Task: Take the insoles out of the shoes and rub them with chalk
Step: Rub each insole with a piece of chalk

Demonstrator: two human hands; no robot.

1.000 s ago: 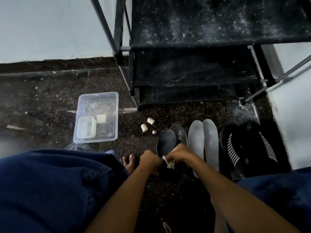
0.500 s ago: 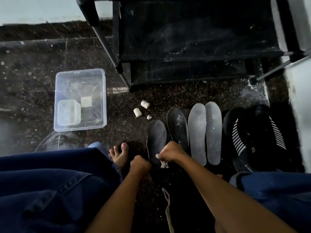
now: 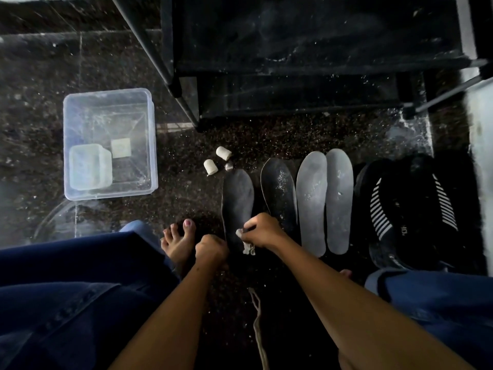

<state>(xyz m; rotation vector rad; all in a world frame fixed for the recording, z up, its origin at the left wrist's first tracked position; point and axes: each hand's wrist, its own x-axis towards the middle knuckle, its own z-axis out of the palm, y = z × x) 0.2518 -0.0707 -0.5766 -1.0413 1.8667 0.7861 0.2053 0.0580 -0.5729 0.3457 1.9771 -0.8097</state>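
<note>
Head view, right hand [image 3: 262, 232] pinching chalk [image 3: 239, 233] on dark insole [image 3: 238, 198]

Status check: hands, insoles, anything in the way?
Right hand rubbing chalk on leftmost dark insole; left hand gripping its heel. Three insoles beside it. Loose chalk pieces at its toe.

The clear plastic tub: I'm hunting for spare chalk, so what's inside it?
Inside the tub sit a small lidded container and a pale square piece. The container's cloudy walls hide its contents.
</note>
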